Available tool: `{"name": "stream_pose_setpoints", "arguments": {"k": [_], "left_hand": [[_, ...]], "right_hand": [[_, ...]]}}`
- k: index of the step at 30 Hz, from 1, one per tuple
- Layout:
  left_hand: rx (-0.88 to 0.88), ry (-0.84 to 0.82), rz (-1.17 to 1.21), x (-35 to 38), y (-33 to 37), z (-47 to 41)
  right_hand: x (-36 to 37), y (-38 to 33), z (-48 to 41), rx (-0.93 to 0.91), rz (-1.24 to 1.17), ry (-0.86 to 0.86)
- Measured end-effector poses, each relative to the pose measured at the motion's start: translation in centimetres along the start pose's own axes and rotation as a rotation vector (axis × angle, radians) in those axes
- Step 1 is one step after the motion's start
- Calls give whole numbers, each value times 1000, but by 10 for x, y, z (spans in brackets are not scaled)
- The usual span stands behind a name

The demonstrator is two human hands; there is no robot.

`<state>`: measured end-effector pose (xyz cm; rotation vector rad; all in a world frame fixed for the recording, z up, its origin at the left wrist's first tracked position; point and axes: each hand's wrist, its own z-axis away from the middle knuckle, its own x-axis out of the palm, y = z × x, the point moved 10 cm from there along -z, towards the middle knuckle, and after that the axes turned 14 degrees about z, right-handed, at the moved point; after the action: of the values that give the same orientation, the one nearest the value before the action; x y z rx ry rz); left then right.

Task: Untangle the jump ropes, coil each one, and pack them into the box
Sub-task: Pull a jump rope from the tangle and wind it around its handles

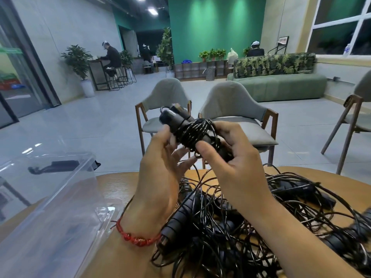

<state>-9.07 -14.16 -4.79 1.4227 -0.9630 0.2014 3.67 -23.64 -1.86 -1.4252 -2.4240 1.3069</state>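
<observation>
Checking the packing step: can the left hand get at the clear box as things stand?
Probably yes. The clear box sits close beside the left hand, nothing between them, though that hand and the right hand both grip the coiled jump rope.

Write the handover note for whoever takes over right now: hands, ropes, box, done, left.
Left hand: grips the coiled jump rope, held up above the table.
Right hand: grips the same bundle at its near end. The cord is wound round both handles.
Tangle of ropes: heaped on the table, right of the clear box.
Done: one rope coiled, not yet in the box.
Left: pack it, then untangle, coil and pack the rest. What the box already holds is hard to tell through the plastic.
</observation>
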Motion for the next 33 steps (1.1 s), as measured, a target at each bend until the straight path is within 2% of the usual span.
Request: {"name": "stream_pose_setpoints", "arguments": {"k": [4, 6, 11, 16, 23, 28, 33], "left_hand": [[82, -47, -25, 10, 24, 14], [117, -70, -96, 12, 37, 23], [266, 25, -173, 0, 90, 50], [322, 67, -186, -11, 141, 75], [288, 92, -309, -35, 196, 101], [331, 186, -414, -72, 231, 114], [382, 298, -343, -122, 271, 116]], "right_hand": [[4, -15, 0, 142, -442, -78], [10, -29, 3, 152, -521, -137], [32, -65, -2, 25, -311, -308], [61, -116, 1, -32, -332, -464], [90, -179, -1, -76, -283, -495], [128, -218, -2, -142, -78, -554], [179, -256, -4, -237, 43, -540]]}}
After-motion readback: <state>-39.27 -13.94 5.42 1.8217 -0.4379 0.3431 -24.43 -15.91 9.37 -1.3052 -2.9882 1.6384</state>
